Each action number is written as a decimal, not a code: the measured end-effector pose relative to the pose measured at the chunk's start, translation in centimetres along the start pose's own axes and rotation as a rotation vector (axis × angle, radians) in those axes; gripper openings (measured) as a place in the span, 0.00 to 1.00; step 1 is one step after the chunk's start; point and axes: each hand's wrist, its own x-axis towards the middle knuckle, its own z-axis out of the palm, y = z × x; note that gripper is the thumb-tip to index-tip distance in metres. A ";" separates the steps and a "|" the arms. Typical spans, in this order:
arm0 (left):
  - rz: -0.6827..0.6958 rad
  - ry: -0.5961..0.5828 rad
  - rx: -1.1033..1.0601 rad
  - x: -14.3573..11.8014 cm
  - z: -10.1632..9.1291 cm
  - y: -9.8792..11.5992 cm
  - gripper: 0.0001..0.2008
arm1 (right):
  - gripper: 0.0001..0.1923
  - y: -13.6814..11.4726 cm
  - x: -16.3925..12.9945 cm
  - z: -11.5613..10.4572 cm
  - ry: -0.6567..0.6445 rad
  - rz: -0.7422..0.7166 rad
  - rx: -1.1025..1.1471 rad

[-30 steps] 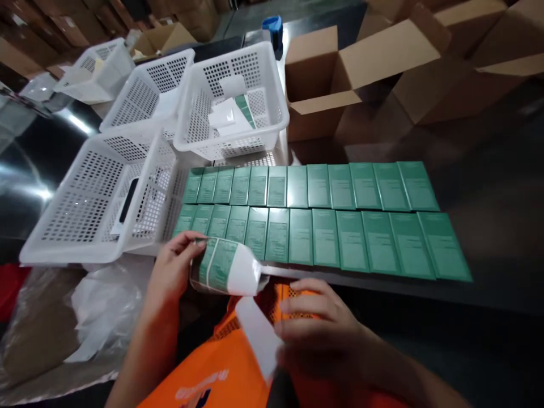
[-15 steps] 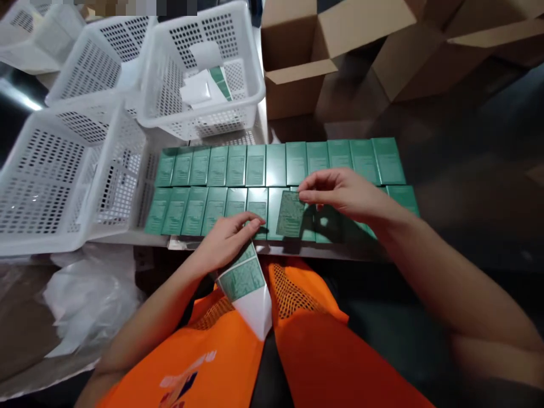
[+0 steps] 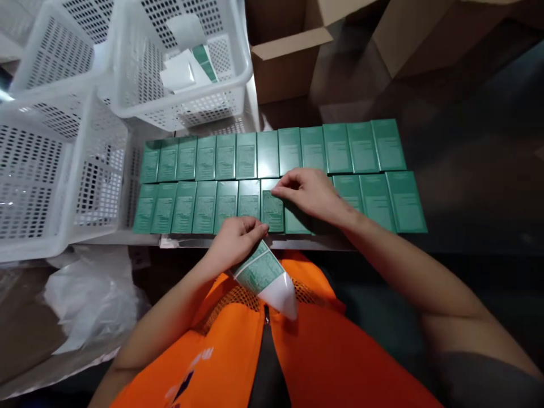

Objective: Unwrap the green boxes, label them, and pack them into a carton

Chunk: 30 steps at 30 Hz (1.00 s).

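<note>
Left grip [image 3: 236, 241] pinched label strip [image 3: 260, 272], hanging below it; right grip [image 3: 312, 192] pinched green label [image 3: 272, 212] over box [image 3: 267, 185] beneath.

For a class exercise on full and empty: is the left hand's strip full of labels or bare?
Partly bare: the strip shows green labels near the left hand, but its far end is plain white.

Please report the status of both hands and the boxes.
Left hand holding label strip. Right hand pinching green label over front-row box. Right hand partly hiding neighbouring boxes.
</note>
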 end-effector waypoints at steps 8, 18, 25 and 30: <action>-0.048 -0.014 0.151 0.5 0.1 0.5 0.18 | 0.08 0.7 -0.1 0.8 0.014 -0.032 -0.173; -0.107 -0.019 0.233 1.0 0.1 1.4 0.18 | 0.08 0.4 -0.4 1.1 0.001 -0.024 -0.274; -0.044 0.016 0.467 0.0 -0.3 1.6 0.22 | 0.26 0.8 -0.6 1.6 0.183 -0.043 -0.241; 0.085 0.595 0.264 -2.1 -2.0 1.2 0.23 | 0.20 -0.7 -2.9 0.9 0.095 -0.046 0.099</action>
